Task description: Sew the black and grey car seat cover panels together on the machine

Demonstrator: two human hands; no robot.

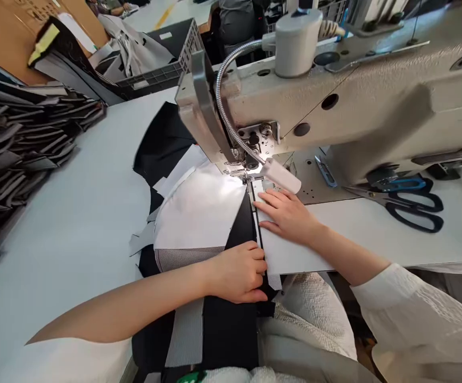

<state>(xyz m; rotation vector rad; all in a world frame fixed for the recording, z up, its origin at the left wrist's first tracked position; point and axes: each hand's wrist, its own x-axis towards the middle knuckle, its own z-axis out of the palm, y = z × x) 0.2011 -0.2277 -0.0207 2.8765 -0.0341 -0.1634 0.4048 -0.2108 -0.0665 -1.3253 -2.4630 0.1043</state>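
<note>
A sewn piece of black fabric (244, 230) with a white panel (201, 210) and grey mesh strips lies under the presser foot (246, 178) of a sewing machine (351, 101). My left hand (241, 274) is closed on the black fabric near the table's front edge, its fingers curled over the fabric's right side. My right hand (289, 215) lies flat with fingers spread, fingertips beside the fabric's edge just in front of the presser foot. A lamp (282, 175) on a bendy metal neck lights the needle area.
Large black-handled scissors (409, 205) and a small blue thread snipper (326, 171) lie right of the needle. Stacked dark fabric pieces (19, 154) fill the table's left side. A grey crate (187, 50) holding fabric and a cardboard box (3, 32) stand behind.
</note>
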